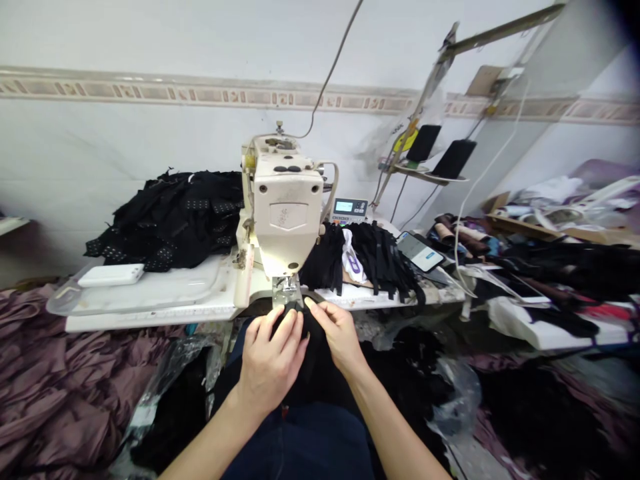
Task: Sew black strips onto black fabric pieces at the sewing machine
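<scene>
A cream sewing machine [283,207] stands on a white table [150,300]. Under its presser foot [287,293] lies a piece of black fabric [313,353] that runs down to my lap. My left hand [270,357] rests on the fabric just below the foot, fingers closed and pressing it. My right hand [337,333] pinches the same fabric at the right of the foot, fingers closed on it.
A heap of black studded pieces [170,217] lies on the table's left, with a white flat box [111,274] before it. Black straps [380,260] and a phone [419,251] lie to the right. Purple cloth [55,373] covers the floor at left; clutter fills the right.
</scene>
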A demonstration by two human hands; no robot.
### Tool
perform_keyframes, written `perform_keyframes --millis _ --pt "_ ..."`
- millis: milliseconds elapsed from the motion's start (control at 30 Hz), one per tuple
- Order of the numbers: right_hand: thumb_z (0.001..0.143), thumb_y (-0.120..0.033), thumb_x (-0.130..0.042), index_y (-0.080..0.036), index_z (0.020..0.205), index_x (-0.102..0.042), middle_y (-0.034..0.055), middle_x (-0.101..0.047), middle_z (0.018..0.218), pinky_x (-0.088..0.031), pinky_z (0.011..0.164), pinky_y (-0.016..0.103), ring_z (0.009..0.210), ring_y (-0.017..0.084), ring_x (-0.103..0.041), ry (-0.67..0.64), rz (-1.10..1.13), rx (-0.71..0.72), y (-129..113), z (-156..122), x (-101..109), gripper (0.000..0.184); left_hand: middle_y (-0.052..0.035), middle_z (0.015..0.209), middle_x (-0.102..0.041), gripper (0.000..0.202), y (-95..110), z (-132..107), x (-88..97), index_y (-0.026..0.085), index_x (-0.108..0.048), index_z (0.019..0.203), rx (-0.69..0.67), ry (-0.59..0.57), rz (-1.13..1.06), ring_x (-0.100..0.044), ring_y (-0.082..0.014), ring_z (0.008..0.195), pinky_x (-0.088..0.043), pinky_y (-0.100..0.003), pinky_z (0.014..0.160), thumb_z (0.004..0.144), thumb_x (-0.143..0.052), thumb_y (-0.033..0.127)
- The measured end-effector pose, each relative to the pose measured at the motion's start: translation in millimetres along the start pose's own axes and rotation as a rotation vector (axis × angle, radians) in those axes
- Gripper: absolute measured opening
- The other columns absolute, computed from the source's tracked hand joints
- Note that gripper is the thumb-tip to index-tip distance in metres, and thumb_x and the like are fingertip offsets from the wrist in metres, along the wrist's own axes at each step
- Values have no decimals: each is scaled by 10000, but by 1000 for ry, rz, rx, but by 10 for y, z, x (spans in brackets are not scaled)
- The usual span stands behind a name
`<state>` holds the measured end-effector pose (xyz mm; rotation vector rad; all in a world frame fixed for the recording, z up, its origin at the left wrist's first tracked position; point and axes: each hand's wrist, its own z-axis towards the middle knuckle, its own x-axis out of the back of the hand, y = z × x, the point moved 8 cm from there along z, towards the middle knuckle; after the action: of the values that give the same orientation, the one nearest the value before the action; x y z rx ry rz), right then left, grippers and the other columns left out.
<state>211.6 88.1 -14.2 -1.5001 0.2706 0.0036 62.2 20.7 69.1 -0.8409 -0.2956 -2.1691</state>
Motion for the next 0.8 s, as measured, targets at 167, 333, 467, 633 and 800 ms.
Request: perform_keyframes --millis 167,333,467,633,800 --pt "839 -624 -843 -194 697 -639 -18 -571 672 -417 629 296 642 156 -485 12 7 -9 -47 79 -7 497 -130 1331 -781 394 -49 46 -52 147 -668 1428 7 -27 -15 -689 -346 1268 -453 -488 1041 1048 -644 249" --pt "804 -637 -864 -186 718 -683 -11 -617 696 -438 647 293 670 165 -528 4 18 -11 -55 221 -50 493 -140 1376 -759 362 -140 85 -142 136 -681 1393 17 -56 -3 -684 -353 1278 -466 -499 1031 1069 -613 282" --pt "782 -643 -879 -179 718 -690 -16 -602 680 -423 627 284 663 157 -512 14 11 -9 -36 287 -48 505 -149 1392 -747 366 -146 62 -160 130 -674 1399 33 -54 3 -665 -358 1310 -467 -499 1043 1068 -615 275" --pt "858 -593 -834 -185 721 -694 1 -618 710 -435 657 297 695 172 -528 17 -11 39 -64 213 -74 453 -162 1365 -758 351 -111 74 -173 81 -683 1368 26 -30 34 -676 -356 1291 -466 -497 1053 1067 -618 249" --pt "919 -517 -783 -189 793 -738 32 -683 789 -485 770 329 793 213 -595 56 -22 101 -107 58 -117 355 -161 1337 -773 313 -94 109 -192 87 -703 1334 40 0 73 -702 -345 1244 -464 -487 1036 1073 -602 229"
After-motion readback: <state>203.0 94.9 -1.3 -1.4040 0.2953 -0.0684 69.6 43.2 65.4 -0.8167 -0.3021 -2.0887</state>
